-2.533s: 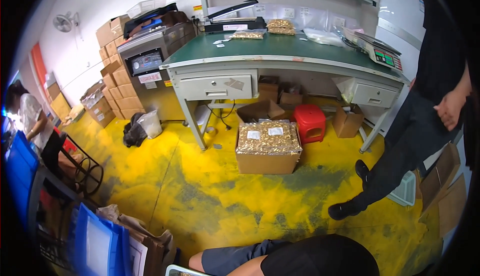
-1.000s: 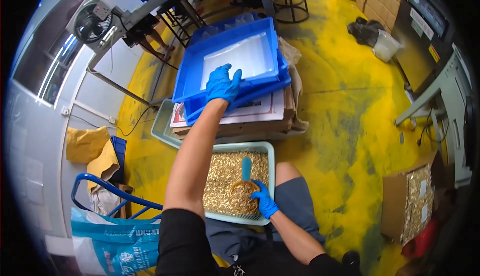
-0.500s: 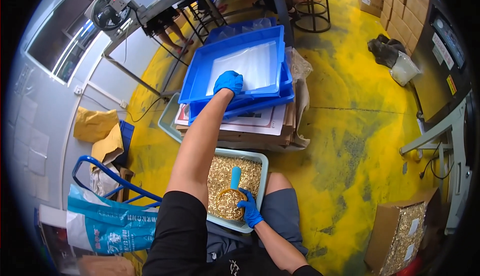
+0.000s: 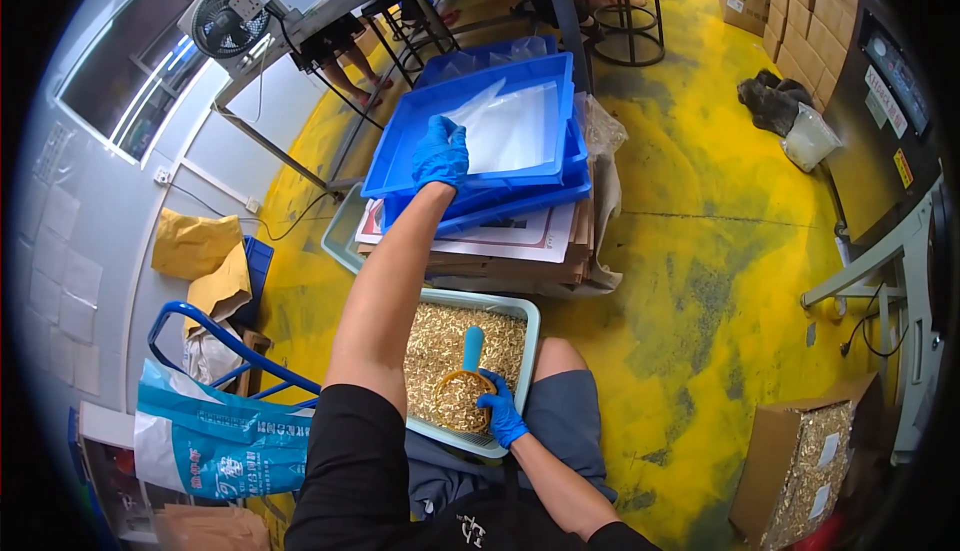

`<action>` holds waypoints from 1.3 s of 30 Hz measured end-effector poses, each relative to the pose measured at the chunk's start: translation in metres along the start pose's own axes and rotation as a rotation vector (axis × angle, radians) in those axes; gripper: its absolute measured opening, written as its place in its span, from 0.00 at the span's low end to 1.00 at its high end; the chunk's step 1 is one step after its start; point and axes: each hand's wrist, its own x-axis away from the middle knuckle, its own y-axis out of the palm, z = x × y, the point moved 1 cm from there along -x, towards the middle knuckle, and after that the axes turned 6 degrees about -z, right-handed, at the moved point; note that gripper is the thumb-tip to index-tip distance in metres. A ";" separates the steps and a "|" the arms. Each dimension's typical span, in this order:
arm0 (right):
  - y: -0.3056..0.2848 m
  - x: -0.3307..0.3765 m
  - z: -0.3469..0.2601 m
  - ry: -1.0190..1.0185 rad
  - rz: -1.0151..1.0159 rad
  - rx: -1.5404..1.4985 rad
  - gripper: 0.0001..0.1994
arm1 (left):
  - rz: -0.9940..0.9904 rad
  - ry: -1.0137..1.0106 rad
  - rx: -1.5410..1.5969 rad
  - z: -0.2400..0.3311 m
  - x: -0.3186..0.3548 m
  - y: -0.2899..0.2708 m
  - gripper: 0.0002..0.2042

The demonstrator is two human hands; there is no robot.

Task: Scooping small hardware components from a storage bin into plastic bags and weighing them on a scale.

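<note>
My left hand (image 4: 440,154), in a blue glove, is closed on the edge of a clear plastic bag (image 4: 480,103) over the upper blue tray (image 4: 400,166). That bag rises at a slant from a stack of flat translucent bags (image 4: 515,136) in the tray. Close to my lap, my gloved right hand (image 4: 503,411) grips the rim of a round scoop with a teal handle (image 4: 473,348). The scoop is full of tan pellets and rests among more pellets (image 4: 430,336) in a pale green tub (image 4: 533,326). Its underside is hidden.
Below the blue trays lies a stack of cardboard and printed sheets (image 4: 520,241). A blue-framed trolley (image 4: 200,316) and a teal-and-white sack (image 4: 220,436) stand at the left. An open carton with a bag of pellets (image 4: 810,471) is at the lower right, beside a machine (image 4: 880,131).
My left hand has shifted slightly left and lifted one bag's edge off the stack. My right hand stays on the scoop.
</note>
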 end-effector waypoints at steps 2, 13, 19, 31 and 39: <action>-0.001 0.000 0.000 -0.006 -0.004 -0.020 0.29 | 0.095 0.069 0.035 0.009 0.006 -0.014 0.10; -0.009 -0.013 0.001 -0.052 0.017 -0.094 0.32 | 0.215 0.741 -0.238 -0.073 0.196 -0.188 0.07; 0.002 0.013 -0.029 0.215 0.003 -0.101 0.28 | -0.120 0.438 -0.198 -0.148 0.342 -0.146 0.04; 0.004 0.016 -0.033 0.226 0.014 -0.013 0.32 | -0.317 0.146 -0.173 -0.217 0.423 -0.075 0.08; -0.002 0.014 -0.046 0.177 -0.021 0.145 0.30 | -0.382 -0.316 -0.258 -0.277 0.442 -0.085 0.17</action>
